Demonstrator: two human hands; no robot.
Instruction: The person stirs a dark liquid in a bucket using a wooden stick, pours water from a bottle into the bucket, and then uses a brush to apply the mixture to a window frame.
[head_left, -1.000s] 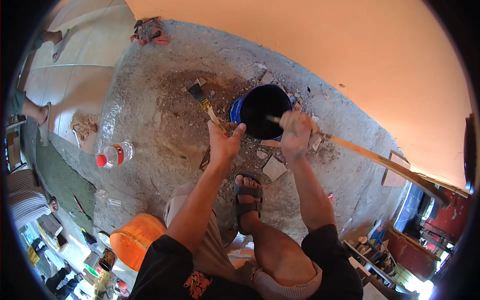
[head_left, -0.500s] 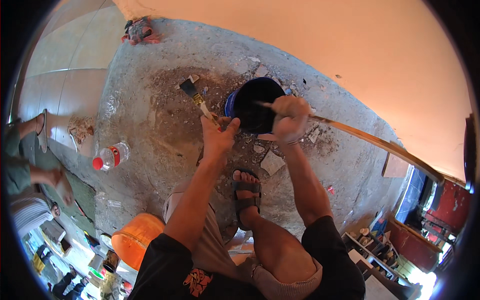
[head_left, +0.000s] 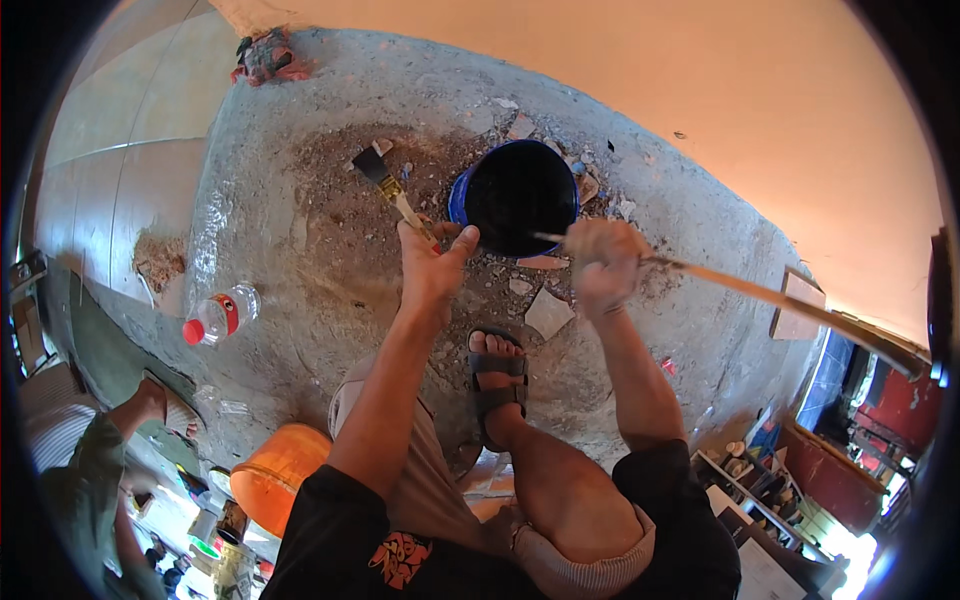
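Brush first, pinched by the fingers of the left hand, bristles poking past them; bucket between both sets of fingers; and the right hand's fingers clench the stick, tip at the mouth! Stirring, apparently; the next stroke calls for clearing the rim.

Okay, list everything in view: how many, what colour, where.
Bucket: one, blue, centre
Paintbrush: one, dark-bristled, left hand
Wooden pole: one, brown, right hand
Bottle: one, clear, red-capped, left
Tub: one, orange, lower left
Tile shards: several, pale, around bucket
Bundle: one, red and dark, upper left
Wall: one, orange, upper right
Floor: one, grey, middle
Co-worker: at least one, olive-clothed, lower left
Clutter: many, mixed, lower right
Own foot: one clearly, dark-sandalled, below bucket
Left hand: one, bare, bucket's left
Right hand: one, bare, bucket's right
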